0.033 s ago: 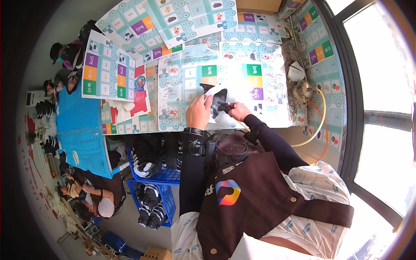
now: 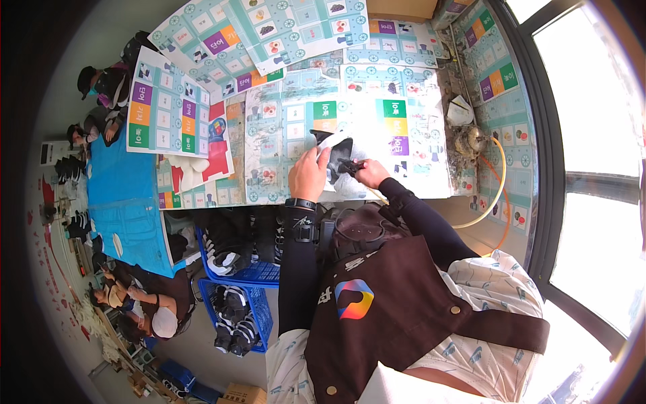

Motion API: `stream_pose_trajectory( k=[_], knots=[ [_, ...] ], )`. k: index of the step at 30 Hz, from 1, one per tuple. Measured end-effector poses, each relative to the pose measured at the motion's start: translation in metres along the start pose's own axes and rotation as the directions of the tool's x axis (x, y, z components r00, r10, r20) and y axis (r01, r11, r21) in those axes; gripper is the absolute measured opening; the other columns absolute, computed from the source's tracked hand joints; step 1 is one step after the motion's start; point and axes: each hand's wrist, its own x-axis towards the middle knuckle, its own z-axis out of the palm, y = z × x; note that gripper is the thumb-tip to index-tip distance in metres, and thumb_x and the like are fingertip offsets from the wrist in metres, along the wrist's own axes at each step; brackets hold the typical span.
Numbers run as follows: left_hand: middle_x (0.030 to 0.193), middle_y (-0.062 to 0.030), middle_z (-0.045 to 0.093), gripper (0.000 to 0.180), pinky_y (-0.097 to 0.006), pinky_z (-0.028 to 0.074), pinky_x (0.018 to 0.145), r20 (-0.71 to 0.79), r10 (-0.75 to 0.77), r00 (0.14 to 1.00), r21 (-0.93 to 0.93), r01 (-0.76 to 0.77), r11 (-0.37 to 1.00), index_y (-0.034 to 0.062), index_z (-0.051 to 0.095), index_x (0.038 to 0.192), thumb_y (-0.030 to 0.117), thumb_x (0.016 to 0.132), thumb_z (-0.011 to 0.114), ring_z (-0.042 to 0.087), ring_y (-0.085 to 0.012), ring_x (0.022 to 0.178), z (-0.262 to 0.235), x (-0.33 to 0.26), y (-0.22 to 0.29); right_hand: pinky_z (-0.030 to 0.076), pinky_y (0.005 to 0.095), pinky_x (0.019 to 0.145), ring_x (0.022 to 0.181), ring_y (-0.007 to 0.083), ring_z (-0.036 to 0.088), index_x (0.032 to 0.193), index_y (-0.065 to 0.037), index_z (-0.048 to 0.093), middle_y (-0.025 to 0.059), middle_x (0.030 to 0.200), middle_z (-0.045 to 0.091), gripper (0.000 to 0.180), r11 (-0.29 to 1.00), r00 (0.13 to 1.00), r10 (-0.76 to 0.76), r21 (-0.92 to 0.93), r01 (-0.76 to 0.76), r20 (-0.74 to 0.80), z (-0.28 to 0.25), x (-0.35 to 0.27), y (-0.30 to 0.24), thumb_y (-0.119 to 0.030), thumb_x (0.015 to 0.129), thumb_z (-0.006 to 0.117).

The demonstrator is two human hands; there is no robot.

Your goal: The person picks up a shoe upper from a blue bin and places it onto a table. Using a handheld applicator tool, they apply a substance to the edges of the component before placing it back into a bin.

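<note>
No shift shows — left hand (image 2: 308, 176) touches black-and-white leathery piece (image 2: 343, 147), closure unclear; right hand (image 2: 371, 174) clamps slim black tool (image 2: 349, 167) — apparent tooling, next needing steadiness.

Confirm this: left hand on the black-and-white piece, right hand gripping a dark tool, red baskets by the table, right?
Not quite: the baskets are blue, as the head view shows. The left hand is on the black-and-white piece and the right hand grips a dark tool.
</note>
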Motion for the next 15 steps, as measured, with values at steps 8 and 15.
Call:
stream_pose_trajectory(
  k=[8,15],
  knots=[
    [0.100,-0.0227,0.072,0.051,-0.055,0.052,0.077,-0.048,0.028,0.998,-0.032,-0.030,0.999,0.0041,0.069,0.109,0.051,0.106,0.050,0.068,-0.0465,0.094,0.003,0.000,-0.003,0.057,0.0461,0.076,0.077,0.0388,0.072,0.088,-0.002,0.075,0.0233,0.080,0.072,0.025,0.993,0.989,0.115,0.014,-0.117,0.088,0.013,0.008,0.023,-0.022,0.076,0.066],
    [0.104,-0.0211,0.073,0.051,-0.054,0.053,0.079,-0.029,0.017,0.999,-0.022,-0.017,1.000,0.0045,0.070,0.112,0.051,0.107,0.050,0.068,-0.0451,0.095,0.001,-0.001,-0.001,0.057,0.0464,0.077,0.079,0.0409,0.072,0.092,-0.002,0.074,0.0241,0.082,0.072,0.027,0.994,0.996,0.081,0.065,-0.084,0.038,0.009,0.006,0.014,-0.022,0.076,0.065]
  ],
)
